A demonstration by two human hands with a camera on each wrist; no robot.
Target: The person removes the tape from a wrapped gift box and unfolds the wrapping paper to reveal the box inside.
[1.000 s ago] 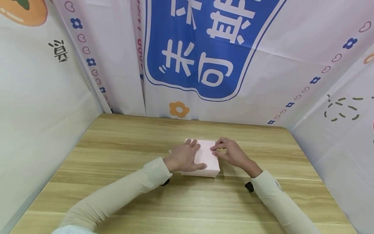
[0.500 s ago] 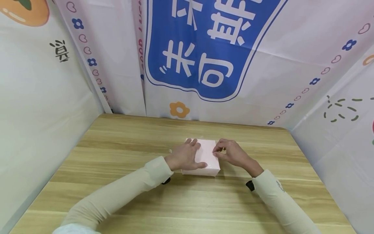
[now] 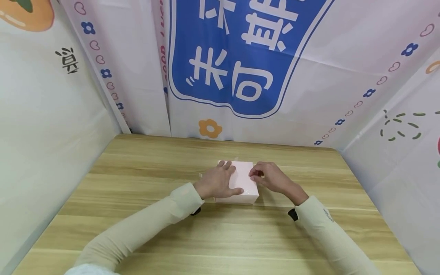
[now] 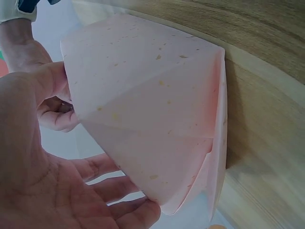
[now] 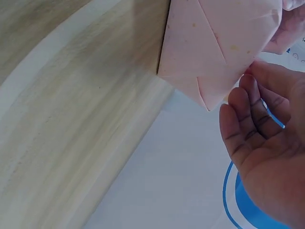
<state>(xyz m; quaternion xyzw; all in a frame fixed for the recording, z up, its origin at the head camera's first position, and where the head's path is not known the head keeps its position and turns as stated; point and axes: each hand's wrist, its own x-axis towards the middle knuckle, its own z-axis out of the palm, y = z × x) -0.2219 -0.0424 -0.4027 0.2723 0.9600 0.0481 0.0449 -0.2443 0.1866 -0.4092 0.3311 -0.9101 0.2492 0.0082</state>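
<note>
A box wrapped in pink paper (image 3: 242, 173) lies on the table, its top facing up. My left hand (image 3: 217, 181) rests on its left part, fingers and thumb spread. At the right upper edge, thumb and fingertips of my right hand (image 3: 273, 178) pinch the wrapping along the edge. Gold flecks and creases mark the wrapped end (image 4: 138, 90) in the left wrist view, where a fold stands out from the side. Diagonal fold lines cross the opposite end (image 5: 209, 43) in the right wrist view, with the right hand's other fingers curled beside it.
The wood-grain table (image 3: 154, 236) extends all around the box. Printed white curtains (image 3: 309, 107) enclose its back and sides. Small clear strips stick out at the box's left (image 3: 201, 175) and back edges (image 3: 236, 158).
My right hand's fingertips shift slightly along the box's right edge and draw closer together. The left hand keeps its place on top. The camera view moves a little.
</note>
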